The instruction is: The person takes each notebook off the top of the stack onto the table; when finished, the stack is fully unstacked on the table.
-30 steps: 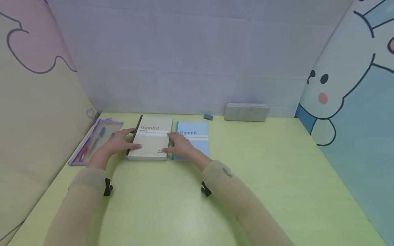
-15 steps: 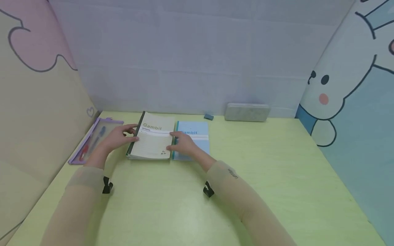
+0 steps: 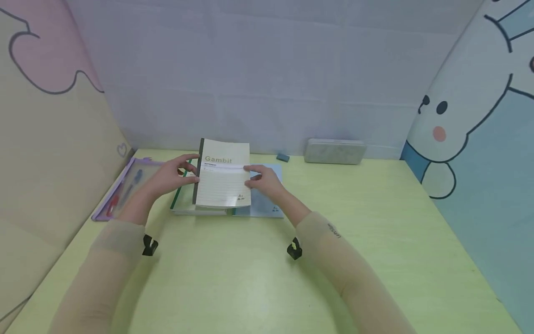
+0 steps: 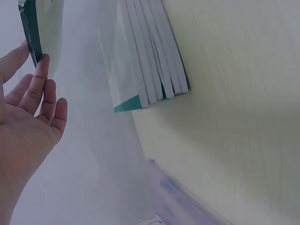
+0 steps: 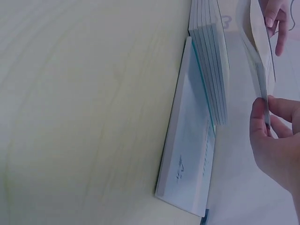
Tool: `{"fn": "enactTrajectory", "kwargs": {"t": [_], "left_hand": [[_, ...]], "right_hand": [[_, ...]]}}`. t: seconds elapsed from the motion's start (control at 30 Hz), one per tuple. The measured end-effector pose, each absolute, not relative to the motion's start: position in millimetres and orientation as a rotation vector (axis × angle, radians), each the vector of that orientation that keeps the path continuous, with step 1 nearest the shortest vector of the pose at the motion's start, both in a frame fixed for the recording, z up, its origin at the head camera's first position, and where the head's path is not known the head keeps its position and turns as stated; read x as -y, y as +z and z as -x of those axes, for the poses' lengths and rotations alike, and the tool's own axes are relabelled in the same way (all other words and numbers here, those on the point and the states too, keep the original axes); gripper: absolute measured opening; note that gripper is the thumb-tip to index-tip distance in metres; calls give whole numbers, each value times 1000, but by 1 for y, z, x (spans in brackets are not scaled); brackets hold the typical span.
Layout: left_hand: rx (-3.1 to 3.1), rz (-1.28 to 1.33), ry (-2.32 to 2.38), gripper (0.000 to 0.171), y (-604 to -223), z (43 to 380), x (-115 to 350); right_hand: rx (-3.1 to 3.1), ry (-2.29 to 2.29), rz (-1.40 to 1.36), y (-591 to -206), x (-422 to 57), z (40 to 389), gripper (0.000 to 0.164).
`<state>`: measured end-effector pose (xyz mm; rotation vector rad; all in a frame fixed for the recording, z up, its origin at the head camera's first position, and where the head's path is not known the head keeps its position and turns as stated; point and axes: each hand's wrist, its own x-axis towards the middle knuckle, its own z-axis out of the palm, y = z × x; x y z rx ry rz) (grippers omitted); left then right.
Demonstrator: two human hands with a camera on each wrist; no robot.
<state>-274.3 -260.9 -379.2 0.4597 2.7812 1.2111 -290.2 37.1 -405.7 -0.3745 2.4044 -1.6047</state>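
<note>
A cream "Gambit" notebook with a dark spine is held up in the air, its cover facing me. My left hand pinches the spine edge between thumb and fingers. The opposite edge is pinched by my right hand; in the right wrist view the held notebook bends slightly. Below it lies a stack of several notebooks, its top one green-spined and partly covered from sight. Against the stack's right side, a single light-blue notebook lies flat. The left wrist view shows the stack's page edges.
At the left of the table sits a clear, purple-edged zip pouch with pens inside. A grey pencil case stands at the back by the wall, with a small blue eraser to its left. Walls border the back and sides.
Both hands have lifted the top notebook off the stack, raising it and shifting it to the right. The green-spined notebook beneath has come into view.
</note>
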Motion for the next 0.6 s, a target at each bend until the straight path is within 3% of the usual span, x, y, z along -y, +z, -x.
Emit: {"fn": "enactTrajectory", "kwargs": {"t": [0.6], "left_hand": [[-2800,-599,1177,69,-345,273,204]], "right_hand": [[-2448,-1637,544,-359,-103,290,62]]}}
